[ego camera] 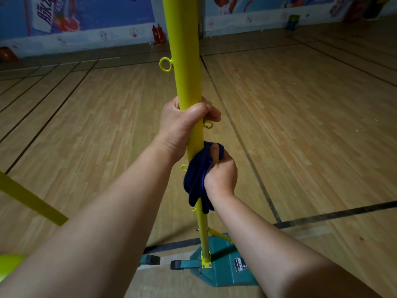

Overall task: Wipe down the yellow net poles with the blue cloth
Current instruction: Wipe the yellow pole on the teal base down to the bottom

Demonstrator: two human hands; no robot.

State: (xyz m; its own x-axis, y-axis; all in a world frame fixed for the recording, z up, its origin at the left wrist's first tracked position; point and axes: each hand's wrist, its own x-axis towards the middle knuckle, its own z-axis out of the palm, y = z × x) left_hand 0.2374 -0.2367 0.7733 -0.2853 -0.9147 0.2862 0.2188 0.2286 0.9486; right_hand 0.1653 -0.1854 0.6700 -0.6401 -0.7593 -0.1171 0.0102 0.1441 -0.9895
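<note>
- Right hand (pixel 221 173) clutches the blue cloth (pixel 197 181) around the yellow pole (pixel 184 82) — left hand (pixel 182 125) grips just above.
- Cloth may snag on the pole's small hooks (pixel 208 125) — tearing or skipped patches.

one upright yellow pole (pixel 182 61) carries four yellow rings (pixel 165 64); one blue cloth (pixel 196 177) wraps it; two red extinguishers (pixel 158 34) stand behind the pole; one green base (pixel 223 265) below.
</note>
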